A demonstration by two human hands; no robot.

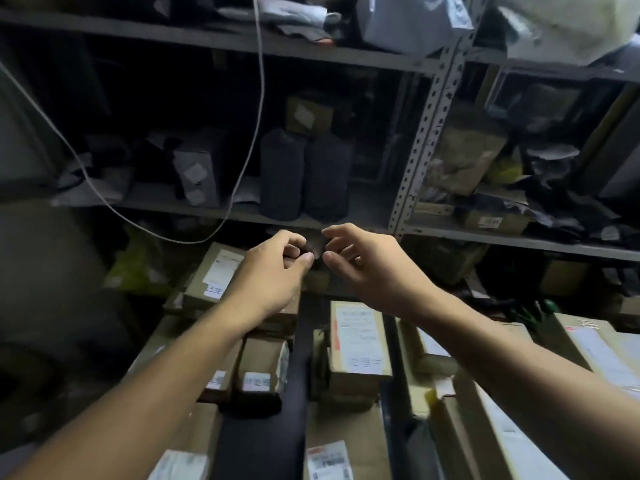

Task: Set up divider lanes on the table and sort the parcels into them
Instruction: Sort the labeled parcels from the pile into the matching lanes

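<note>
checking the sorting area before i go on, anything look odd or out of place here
A loose white cord droops from above across the shelf fronts down toward the parcels. On the right shelf, torn dark wrapping lies in a heap.

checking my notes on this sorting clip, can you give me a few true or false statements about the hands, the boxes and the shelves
1. Both hands are stretched forward above the boxes. True: the left hand and right hand meet near the far end of the table.
2. A dark strip runs between rows of cardboard boxes. True.
3. The right hand grips a large box. False: its fingers are loosely spread and hold no box.
4. The shelves behind are bare. False: they hold bags and boxes.
5. A light cord hangs in front of the shelves. True.
</note>
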